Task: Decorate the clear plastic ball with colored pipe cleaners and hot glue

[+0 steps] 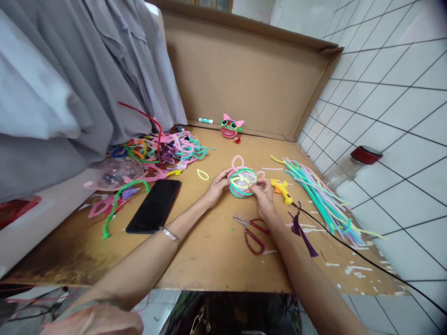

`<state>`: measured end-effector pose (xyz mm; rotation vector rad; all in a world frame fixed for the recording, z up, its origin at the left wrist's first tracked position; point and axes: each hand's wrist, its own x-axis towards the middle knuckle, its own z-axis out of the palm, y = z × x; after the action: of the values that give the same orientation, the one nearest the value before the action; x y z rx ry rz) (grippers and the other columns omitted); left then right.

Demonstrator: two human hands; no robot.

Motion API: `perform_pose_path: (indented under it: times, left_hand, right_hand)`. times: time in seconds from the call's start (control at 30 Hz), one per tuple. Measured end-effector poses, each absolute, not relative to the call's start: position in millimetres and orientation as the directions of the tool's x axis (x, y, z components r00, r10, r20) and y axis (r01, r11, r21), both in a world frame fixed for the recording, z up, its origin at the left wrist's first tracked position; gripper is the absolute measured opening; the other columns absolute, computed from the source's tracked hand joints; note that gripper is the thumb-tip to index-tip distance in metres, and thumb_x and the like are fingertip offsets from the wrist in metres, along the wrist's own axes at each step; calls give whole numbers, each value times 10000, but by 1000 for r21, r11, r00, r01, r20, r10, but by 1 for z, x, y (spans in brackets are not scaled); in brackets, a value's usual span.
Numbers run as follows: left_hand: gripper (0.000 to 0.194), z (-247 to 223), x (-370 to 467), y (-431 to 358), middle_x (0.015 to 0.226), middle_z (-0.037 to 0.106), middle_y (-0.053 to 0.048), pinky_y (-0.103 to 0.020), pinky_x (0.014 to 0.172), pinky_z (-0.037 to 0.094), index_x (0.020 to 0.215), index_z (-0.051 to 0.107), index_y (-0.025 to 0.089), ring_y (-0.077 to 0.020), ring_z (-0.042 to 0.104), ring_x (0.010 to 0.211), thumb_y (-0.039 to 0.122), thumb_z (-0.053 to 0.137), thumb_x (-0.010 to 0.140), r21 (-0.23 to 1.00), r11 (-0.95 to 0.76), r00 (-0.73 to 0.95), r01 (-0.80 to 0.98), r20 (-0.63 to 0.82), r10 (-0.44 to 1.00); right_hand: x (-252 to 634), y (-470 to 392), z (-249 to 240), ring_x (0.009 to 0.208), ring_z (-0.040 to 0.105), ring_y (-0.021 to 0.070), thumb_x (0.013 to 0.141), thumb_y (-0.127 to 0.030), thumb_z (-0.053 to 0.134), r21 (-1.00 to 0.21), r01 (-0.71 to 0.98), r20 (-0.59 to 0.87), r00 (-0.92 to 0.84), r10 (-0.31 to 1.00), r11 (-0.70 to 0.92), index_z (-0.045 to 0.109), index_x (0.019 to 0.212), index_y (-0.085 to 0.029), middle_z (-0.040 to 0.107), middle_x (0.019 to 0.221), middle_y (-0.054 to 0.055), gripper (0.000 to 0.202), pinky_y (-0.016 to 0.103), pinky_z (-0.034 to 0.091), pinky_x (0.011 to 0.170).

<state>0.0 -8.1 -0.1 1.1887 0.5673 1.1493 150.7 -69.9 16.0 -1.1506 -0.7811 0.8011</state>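
The person's left hand (217, 185) and right hand (263, 194) are both pinching this round fuzzy-wire craft (241, 181), kinda mid-desk (209, 251). Red-handled scissors (247, 225) sit toward the front edge, yellow glue gun (283, 189) just off the right hand, black phone (153, 206) over toward the left edge, pink-eared figure (229, 128) by the back edge.

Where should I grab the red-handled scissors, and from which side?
Take the scissors by the nearer red loop, probably from the near side. The slightly spread blades point away and to the left, while that loop faces you, clear of the right forearm; the other loop runs up to it.
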Motion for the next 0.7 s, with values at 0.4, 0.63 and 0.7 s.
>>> perform_pose_path:
  times: [0.4,0.63,0.7]
  left_hand:
    - [194,7,-2,-14,1103,659,-15,-318,859,470,730,509,200,-172,612,983,273,658,629,913,-17,322,-408,162,933]
    - [149,6,-2,-14,1168,671,-38,-303,838,459,672,583,171,-188,608,1005,262,676,600,898,2,300,-440,145,943]
    - [150,6,-2,-13,1165,678,-38,-315,869,460,665,603,171,-199,610,1040,256,698,587,889,13,293,-458,138,946]
  right_hand:
    - [154,-67,15,655,516,128,522,-380,767,-972,-92,140,507,851,214,478,822,-250,544,700,-80,437,278,440,653]
    - [153,-69,20,645,497,120,516,-363,766,-972,-117,124,475,871,202,466,829,-250,491,678,-92,448,270,435,642]
    - [152,-70,22,654,503,123,512,-365,764,-972,-120,123,478,869,204,461,832,-250,485,679,-92,456,272,435,644]
